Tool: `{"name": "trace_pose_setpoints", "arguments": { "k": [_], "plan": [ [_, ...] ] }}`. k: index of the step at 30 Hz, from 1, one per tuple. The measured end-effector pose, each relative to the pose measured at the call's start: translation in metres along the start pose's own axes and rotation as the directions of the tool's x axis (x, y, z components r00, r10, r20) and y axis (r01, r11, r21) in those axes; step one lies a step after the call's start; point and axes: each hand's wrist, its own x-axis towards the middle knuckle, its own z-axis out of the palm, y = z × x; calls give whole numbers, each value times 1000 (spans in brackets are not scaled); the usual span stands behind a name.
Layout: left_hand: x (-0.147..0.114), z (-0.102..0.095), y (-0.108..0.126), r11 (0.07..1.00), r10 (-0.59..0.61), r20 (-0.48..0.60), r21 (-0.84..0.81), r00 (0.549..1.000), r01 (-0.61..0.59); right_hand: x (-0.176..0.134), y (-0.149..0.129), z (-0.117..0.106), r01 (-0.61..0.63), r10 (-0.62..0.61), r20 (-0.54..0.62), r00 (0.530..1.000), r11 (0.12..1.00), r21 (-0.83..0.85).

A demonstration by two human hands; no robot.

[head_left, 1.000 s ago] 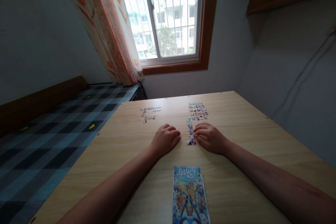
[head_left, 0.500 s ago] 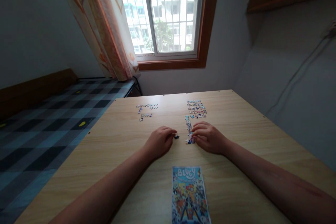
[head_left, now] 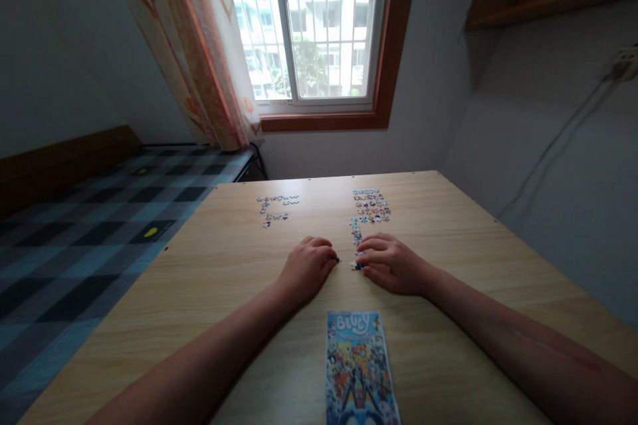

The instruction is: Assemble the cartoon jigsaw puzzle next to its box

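My left hand [head_left: 310, 267] is closed in a pinch on a small dark jigsaw piece [head_left: 337, 259], which pokes out at the fingertips just above the table. To its right, a narrow strip of joined jigsaw pieces [head_left: 355, 231] runs toward me and ends in a white and dark blue part [head_left: 356, 266]. My right hand [head_left: 393, 263] lies across the lower part of this strip, fingers stretched out and slightly apart, hiding some of it. A short gap separates the left fingertips from the strip.
Rows of loose jigsaw pieces [head_left: 373, 206] lie at the back right of the wooden table [head_left: 239, 259]. Another scattered group [head_left: 277, 199] is at the back left. Nearer me lies a colourful BLUEY picture sheet [head_left: 359, 365]. A checked bed [head_left: 100, 239] stands left of the table.
The left fingers have closed further over the dark piece, so less of it shows, and moved slightly right. My right hand has shifted slightly left over the strip. The view has tilted a little.
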Motion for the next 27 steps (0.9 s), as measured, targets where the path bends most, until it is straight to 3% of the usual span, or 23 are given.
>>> {"name": "trace_pose_setpoints", "arguments": {
  "k": [12,27],
  "plan": [
    [-2,15,5,988,-118,-33,-102,992,114,2,0,0,16,-16,20,1000,1000,20],
    [0,18,17,991,-81,-19,-112,997,78,0,1,3,19,-19,31,999,1000,9]
  ]
}}
